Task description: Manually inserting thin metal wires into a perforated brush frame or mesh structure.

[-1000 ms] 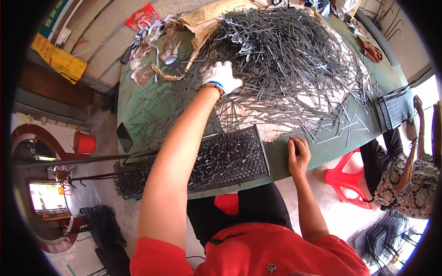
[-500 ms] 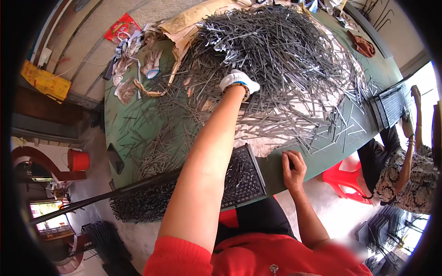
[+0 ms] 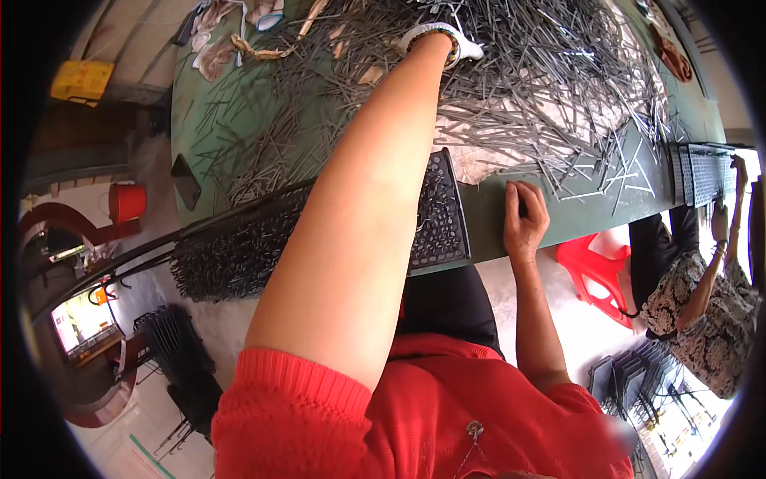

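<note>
My left hand (image 3: 439,44), in a white knitted glove with a beaded bracelet at the wrist, reaches into a large heap of thin dark metal strips (image 3: 550,60). Its fingers are hidden beyond the wrist and among the strips. At the table's near edge, my bare right hand (image 3: 525,219) rests loosely curved, thumb apart from the fingers, with nothing visible in it. Between my arms and along that edge lies a black perforated rack (image 3: 439,231), its left part bristling with many black strips or pins. My left forearm covers part of this rack.
Strips spread over the green table (image 3: 483,219). Used gloves (image 3: 214,64) lie at the far left, beside a dark flat object (image 3: 185,182). At right stand a red stool (image 3: 590,275) and a person in a patterned top (image 3: 702,327) at another perforated rack (image 3: 706,172). Racks (image 3: 171,343) stack below left.
The view has tilted downward, so the table and heap sit higher in the picture. My left arm stays stretched into the strips, and my right hand keeps its place at the edge.
</note>
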A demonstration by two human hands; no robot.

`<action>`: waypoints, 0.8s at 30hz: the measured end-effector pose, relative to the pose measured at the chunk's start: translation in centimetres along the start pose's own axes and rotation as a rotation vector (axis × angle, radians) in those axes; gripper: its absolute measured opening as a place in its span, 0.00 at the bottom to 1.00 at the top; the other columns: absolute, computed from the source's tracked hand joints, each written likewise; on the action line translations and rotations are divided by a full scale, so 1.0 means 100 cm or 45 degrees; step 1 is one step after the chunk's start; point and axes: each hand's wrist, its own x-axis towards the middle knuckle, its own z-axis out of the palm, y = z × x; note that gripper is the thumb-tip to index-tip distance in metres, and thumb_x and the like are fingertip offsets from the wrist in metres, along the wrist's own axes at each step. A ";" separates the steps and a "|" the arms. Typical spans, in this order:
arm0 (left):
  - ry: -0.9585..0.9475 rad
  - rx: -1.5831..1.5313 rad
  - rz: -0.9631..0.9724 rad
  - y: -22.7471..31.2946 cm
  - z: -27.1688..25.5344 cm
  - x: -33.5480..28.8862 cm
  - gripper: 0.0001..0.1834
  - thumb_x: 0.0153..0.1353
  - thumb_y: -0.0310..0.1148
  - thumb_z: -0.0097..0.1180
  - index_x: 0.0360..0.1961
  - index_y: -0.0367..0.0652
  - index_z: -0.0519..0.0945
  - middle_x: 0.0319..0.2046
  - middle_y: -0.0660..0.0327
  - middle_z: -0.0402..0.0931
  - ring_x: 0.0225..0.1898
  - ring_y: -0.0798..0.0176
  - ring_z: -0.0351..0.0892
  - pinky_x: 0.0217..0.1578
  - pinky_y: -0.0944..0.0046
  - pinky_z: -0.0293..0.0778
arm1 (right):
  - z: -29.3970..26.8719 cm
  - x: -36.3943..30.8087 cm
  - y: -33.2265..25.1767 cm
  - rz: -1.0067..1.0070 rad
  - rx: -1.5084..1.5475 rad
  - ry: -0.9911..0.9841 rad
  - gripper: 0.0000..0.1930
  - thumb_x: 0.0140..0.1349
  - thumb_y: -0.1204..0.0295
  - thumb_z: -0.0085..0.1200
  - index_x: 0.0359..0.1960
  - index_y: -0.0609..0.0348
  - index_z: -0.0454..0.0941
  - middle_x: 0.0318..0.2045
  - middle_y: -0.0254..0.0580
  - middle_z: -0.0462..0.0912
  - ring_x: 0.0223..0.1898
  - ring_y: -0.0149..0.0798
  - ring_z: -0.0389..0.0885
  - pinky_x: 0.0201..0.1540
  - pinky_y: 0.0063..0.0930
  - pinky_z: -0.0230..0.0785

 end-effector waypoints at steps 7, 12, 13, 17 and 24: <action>-0.013 0.456 0.065 0.024 0.005 -0.037 0.53 0.43 0.74 0.56 0.58 0.38 0.74 0.61 0.48 0.69 0.61 0.50 0.71 0.61 0.53 0.66 | -0.008 -0.004 0.004 0.006 -0.061 -0.001 0.04 0.61 0.77 0.57 0.34 0.66 0.80 0.33 0.42 0.81 0.31 0.36 0.80 0.35 0.24 0.70; 0.002 0.420 -0.119 0.047 -0.011 -0.065 0.48 0.43 0.69 0.58 0.57 0.42 0.76 0.59 0.51 0.71 0.60 0.49 0.72 0.59 0.46 0.67 | -0.007 -0.003 -0.001 -0.026 -0.018 0.019 0.04 0.60 0.78 0.59 0.33 0.66 0.79 0.32 0.43 0.80 0.28 0.37 0.79 0.33 0.25 0.71; -0.022 0.386 -0.079 0.038 -0.018 -0.065 0.45 0.44 0.66 0.58 0.55 0.41 0.78 0.58 0.50 0.73 0.58 0.50 0.74 0.58 0.49 0.69 | -0.006 -0.005 -0.002 -0.028 -0.010 0.024 0.04 0.60 0.78 0.59 0.33 0.66 0.79 0.32 0.43 0.80 0.28 0.37 0.79 0.33 0.25 0.71; 0.113 0.346 -0.003 0.027 -0.010 -0.072 0.34 0.49 0.57 0.56 0.49 0.41 0.81 0.52 0.47 0.77 0.52 0.47 0.78 0.52 0.52 0.73 | -0.007 -0.002 0.000 -0.007 0.014 0.024 0.04 0.60 0.78 0.59 0.34 0.66 0.80 0.31 0.43 0.80 0.28 0.37 0.79 0.33 0.25 0.71; 0.084 0.578 0.117 0.006 -0.024 -0.079 0.22 0.55 0.42 0.51 0.48 0.44 0.81 0.51 0.49 0.77 0.52 0.46 0.78 0.52 0.50 0.74 | -0.007 -0.001 -0.001 0.013 0.081 0.017 0.03 0.59 0.78 0.59 0.34 0.66 0.79 0.31 0.43 0.80 0.29 0.38 0.79 0.34 0.25 0.71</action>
